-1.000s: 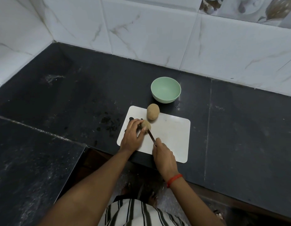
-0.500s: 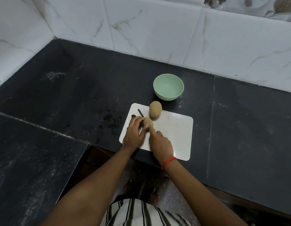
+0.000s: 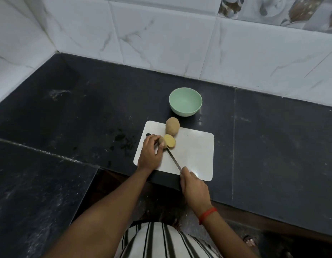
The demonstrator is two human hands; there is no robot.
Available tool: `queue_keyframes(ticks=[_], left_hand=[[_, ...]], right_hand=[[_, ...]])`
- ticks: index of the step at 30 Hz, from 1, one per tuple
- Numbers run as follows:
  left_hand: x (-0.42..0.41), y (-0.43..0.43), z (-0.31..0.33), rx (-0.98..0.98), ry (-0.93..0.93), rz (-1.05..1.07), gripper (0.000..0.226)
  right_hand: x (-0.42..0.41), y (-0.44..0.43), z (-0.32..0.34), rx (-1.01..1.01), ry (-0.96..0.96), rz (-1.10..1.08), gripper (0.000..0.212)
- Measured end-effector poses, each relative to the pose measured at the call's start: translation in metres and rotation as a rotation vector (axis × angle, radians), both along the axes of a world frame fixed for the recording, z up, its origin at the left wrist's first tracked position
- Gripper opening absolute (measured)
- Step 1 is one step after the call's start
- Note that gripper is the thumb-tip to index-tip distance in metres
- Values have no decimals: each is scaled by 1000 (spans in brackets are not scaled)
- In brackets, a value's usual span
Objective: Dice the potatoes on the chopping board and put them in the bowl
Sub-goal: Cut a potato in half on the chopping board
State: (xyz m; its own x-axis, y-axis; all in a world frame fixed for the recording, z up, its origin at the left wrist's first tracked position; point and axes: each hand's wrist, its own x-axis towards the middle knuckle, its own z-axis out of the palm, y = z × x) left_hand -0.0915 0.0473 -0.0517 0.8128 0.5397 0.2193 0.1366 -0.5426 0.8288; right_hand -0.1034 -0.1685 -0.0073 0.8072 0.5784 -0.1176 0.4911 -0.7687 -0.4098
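Since half a second ago, my right hand has drawn back to the near edge of the chopping board. It grips the handle of the knife, whose tip rests by the split potato. The loose half lies yellow face up, and my left hand pinches the other half. The whole potato sits just behind them, with the green bowl beyond it on the tabletop.
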Motion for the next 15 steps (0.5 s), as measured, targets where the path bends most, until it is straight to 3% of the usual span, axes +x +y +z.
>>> queue_keyframes(ticks=[5,9,11,15], left_hand=[[1,0,8,-24,-48,-30,13],[-1,7,12,-36,35,-90,27],[-6,11,14,-32,83,-132,38],[-12,14,9,-79,110,-139,54]], right_hand=[[8,-13,14,275,10,-135,17],[26,-8,35,568,68,-259,14],[41,3,38,601,104,-262,14],[78,40,21,446,99,-185,33]])
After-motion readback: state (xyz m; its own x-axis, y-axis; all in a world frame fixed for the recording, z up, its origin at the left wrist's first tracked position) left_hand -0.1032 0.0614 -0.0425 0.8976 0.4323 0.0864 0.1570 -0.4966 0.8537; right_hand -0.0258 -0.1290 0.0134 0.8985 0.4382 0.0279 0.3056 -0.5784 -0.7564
